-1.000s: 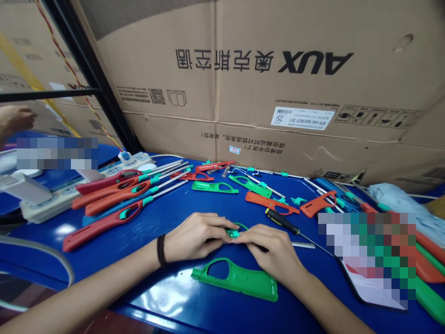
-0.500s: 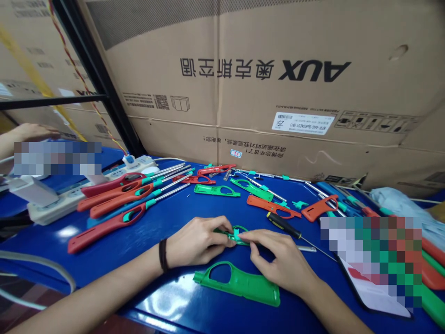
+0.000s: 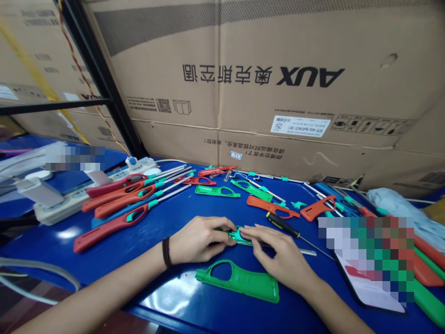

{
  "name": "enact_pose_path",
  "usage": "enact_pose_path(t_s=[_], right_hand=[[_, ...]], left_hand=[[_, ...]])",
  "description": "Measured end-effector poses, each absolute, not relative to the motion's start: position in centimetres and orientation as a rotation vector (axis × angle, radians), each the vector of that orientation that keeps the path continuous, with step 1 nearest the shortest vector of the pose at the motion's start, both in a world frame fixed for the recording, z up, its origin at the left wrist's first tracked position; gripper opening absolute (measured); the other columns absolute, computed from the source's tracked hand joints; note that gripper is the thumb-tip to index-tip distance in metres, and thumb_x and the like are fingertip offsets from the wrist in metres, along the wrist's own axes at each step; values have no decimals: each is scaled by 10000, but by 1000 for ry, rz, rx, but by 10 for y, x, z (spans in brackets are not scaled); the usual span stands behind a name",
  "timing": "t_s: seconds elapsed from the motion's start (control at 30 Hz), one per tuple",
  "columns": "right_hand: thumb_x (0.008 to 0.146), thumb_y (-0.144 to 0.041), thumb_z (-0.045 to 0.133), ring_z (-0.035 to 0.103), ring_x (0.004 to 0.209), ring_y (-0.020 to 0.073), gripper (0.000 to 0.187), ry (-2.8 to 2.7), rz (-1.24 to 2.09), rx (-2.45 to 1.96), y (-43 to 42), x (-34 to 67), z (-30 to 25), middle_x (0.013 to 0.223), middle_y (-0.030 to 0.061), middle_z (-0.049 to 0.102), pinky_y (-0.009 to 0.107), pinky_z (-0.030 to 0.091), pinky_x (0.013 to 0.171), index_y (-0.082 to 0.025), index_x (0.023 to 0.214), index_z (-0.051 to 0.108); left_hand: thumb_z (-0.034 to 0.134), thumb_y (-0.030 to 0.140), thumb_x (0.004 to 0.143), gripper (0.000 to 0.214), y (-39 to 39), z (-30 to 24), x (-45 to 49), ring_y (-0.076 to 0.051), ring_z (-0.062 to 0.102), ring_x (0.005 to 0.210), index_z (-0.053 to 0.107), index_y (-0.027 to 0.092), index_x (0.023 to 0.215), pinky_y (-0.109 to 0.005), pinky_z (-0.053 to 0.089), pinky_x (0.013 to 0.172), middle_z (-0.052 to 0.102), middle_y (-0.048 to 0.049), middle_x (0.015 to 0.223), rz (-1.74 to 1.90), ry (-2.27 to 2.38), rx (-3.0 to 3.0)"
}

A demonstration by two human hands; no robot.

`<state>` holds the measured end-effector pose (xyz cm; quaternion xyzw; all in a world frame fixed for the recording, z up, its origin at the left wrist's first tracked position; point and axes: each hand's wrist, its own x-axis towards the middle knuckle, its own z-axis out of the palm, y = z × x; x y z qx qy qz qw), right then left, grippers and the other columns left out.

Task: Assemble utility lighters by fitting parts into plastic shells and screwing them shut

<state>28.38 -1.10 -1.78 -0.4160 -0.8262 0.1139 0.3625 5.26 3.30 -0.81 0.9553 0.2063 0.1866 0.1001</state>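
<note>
Between both hands lies a green lighter half-shell, mostly covered by fingers, with a teal trigger at its finger loop. My left hand pinches its left part with closed fingers. My right hand is bent over the right part, fingertips on the piece beside the trigger. A metal barrel pokes out to the right from under that hand. Nearer to me, a second green half-shell lies on the blue table, below the hands. A black and yellow screwdriver lies just beyond my right hand.
Red and orange lighters lie at left beside a power strip. Green and orange shells are scattered toward the back, before a large cardboard box. A partly blurred phone and more lighter parts lie at right.
My right fingers have shifted slightly left and lie flatter over the teal trigger. My left hand keeps its grip. Another person's hand at the far left has left the view.
</note>
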Motion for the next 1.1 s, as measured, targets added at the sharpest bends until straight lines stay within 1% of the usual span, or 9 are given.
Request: enact_pose_path(t_s=[0.1,0.23,0.33,0.4,0.5,0.57,0.67,0.9,1.1], right_hand=[[855,-130,492,688,915,161,276,-1982,229,-1092,-7,289,-16,1003,1,730,294,558,838,-237,1045,660],[847,-128,502,695,840,162,241,-1938,133,-1082,-6,291,-13,929,3,736,289,562,770,-236,985,668],[843,-116,502,695,793,156,237,-1933,109,-1041,-8,290,-9,882,4,738,273,562,732,-234,953,675],[842,-112,502,695,772,156,237,-1916,87,-1030,-8,289,-7,861,4,739,269,561,720,-236,944,677],[843,-119,507,694,769,158,236,-1859,51,-1063,-9,290,-7,846,5,738,276,555,734,-236,959,676],[846,-125,508,694,766,158,235,-1817,41,-1087,-9,291,-7,833,5,737,278,551,744,-236,968,675],[845,-135,500,694,749,159,234,-1789,44,-1103,-10,290,-6,807,4,735,277,555,726,-239,954,679],[841,-137,502,693,749,154,217,-1773,36,-1130,-11,289,-2,797,-4,734,269,552,714,-232,917,681],[845,-158,490,692,717,151,225,-1766,38,-1145,-10,290,-2,777,-12,730,269,554,689,-243,913,687]], left_hand=[[455,176,921,223,37,-10,52,-151,627,986,634,215,1048,-301,492,932,625,-32,1147,574,620,2863],[447,199,935,226,39,-13,53,-168,589,1101,596,178,1104,-401,352,1097,626,-53,1191,656,580,2897],[420,180,944,231,36,-14,57,-166,573,1135,579,157,1110,-411,311,1124,629,-72,1196,669,586,2883],[405,188,952,269,34,-13,60,-166,556,1162,542,157,1181,-407,305,1126,621,-83,1215,639,601,2865],[420,262,960,437,32,-10,64,-199,427,1298,359,173,1383,-462,216,1149,498,-102,1368,489,594,2878],[430,301,959,508,32,-9,65,-216,344,1351,279,191,1432,-490,158,1155,408,-96,1436,391,590,2887],[425,290,959,496,33,-8,67,-215,328,1358,294,207,1430,-481,137,1159,393,-81,1446,371,603,2885],[387,201,961,408,31,-8,69,-195,391,1323,410,214,1368,-486,115,1165,498,-60,1373,464,645,2912],[403,171,938,430,28,-9,70,-198,420,1303,416,211,1366,-501,86,1167,507,-65,1364,469,655,2934]])
